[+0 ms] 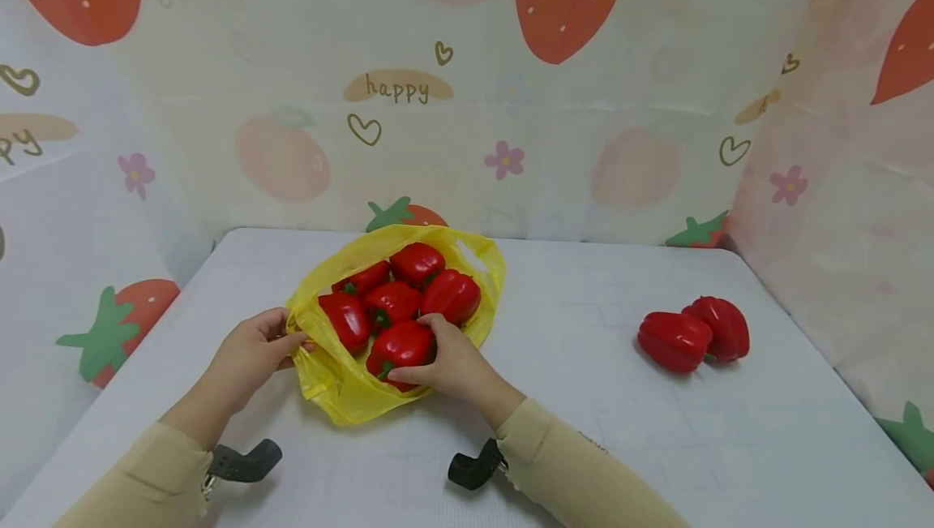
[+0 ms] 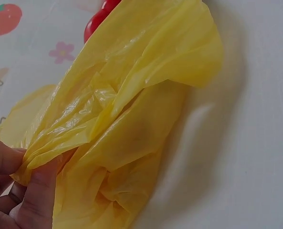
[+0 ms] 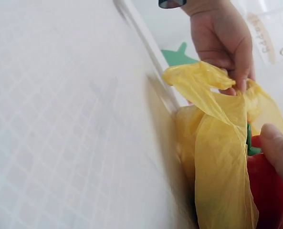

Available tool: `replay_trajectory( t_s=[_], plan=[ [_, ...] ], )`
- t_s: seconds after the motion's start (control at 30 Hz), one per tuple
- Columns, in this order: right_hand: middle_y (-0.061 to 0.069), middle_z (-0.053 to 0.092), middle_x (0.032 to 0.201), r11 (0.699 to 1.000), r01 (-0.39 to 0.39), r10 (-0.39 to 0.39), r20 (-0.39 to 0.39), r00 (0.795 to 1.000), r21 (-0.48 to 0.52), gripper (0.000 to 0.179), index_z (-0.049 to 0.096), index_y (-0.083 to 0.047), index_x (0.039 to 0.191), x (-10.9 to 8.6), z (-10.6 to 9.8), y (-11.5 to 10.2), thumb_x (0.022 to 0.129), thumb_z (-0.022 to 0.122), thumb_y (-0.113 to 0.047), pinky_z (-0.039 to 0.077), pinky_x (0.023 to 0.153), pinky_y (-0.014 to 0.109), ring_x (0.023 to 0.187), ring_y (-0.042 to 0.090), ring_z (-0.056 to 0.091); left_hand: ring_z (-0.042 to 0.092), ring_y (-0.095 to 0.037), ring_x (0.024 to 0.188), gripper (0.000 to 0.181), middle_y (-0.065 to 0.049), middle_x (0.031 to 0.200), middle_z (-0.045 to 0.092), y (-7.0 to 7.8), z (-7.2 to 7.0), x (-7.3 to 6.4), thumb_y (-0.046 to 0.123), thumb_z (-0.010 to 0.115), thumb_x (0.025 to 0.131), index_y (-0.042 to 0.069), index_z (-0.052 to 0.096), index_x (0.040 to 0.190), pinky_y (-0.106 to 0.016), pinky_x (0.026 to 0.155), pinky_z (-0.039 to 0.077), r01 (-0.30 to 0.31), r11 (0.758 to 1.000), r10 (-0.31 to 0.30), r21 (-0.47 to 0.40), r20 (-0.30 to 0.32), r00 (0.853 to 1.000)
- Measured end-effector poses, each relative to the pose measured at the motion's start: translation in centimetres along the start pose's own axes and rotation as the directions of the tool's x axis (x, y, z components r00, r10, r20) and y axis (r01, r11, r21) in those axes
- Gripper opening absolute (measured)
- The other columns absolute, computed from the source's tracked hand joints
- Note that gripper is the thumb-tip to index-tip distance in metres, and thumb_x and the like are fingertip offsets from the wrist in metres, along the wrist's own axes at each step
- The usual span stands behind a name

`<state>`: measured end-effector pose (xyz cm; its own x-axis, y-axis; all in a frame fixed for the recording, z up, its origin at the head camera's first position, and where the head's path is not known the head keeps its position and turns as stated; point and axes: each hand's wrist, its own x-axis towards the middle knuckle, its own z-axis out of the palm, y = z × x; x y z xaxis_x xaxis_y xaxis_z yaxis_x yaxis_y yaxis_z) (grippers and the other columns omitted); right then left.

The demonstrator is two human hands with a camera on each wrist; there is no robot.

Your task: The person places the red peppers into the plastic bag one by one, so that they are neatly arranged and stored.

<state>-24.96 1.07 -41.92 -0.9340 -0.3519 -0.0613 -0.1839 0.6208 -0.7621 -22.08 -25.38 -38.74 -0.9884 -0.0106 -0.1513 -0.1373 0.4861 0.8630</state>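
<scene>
A yellow plastic bag (image 1: 343,398) lies open on the table with several red bell peppers inside. My left hand (image 1: 251,354) pinches the bag's left rim between thumb and fingers; the left wrist view shows the gathered film of the bag (image 2: 131,109) at the fingertips. At the bag's near side my right hand (image 1: 452,362) grips the nearest red bell pepper (image 1: 401,348), thumb on its front and fingers over its far side. In the right wrist view this pepper (image 3: 270,191) shows its green stem behind the bag's edge.
Two more red bell peppers, one in front (image 1: 674,341) and one behind it (image 1: 721,328), lie together on the right of the white table (image 1: 576,309). A printed curtain (image 1: 467,147) with strawberries stands behind and at both sides. Dark wrist mounts sit under both sleeves.
</scene>
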Motion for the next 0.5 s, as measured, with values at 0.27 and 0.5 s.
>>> replay_trajectory(
  t_s=[0.27, 0.5],
  plan=[
    [0.002, 0.046, 0.13, 0.999, -0.031, 0.031, -0.001, 1.0, 0.014, 0.085, 0.04, -0.018, 0.132, 0.1, -0.3, 0.1, 0.063, 0.076, -0.052, 0.048, 0.089, 0.04, 0.117, 0.02, 0.043, 0.056, -0.023, 0.097, 0.038, -0.014, 0.114, 0.055, 0.1, -0.1, -0.1, 0.027, 0.054, 0.092, 0.004, 0.048, 0.122, -0.031, 0.08, 0.052, 0.007, 1.0, -0.007, 0.008, -0.007, 1.0],
    [0.002, 0.051, 0.121, 0.999, 0.008, -0.008, 0.012, 1.0, 0.036, 0.078, 0.043, -0.014, 0.129, -0.2, -1.8, 0.0, 0.067, 0.076, -0.049, 0.05, 0.085, 0.034, 0.109, 0.019, 0.049, 0.056, -0.023, 0.097, 0.038, -0.014, 0.114, 0.054, 0.1, -0.1, -0.1, 0.027, 0.054, 0.092, 0.004, 0.049, 0.121, -0.031, 0.08, 0.052, 0.013, 1.0, -0.013, 0.004, -0.011, 1.0]
  ],
)
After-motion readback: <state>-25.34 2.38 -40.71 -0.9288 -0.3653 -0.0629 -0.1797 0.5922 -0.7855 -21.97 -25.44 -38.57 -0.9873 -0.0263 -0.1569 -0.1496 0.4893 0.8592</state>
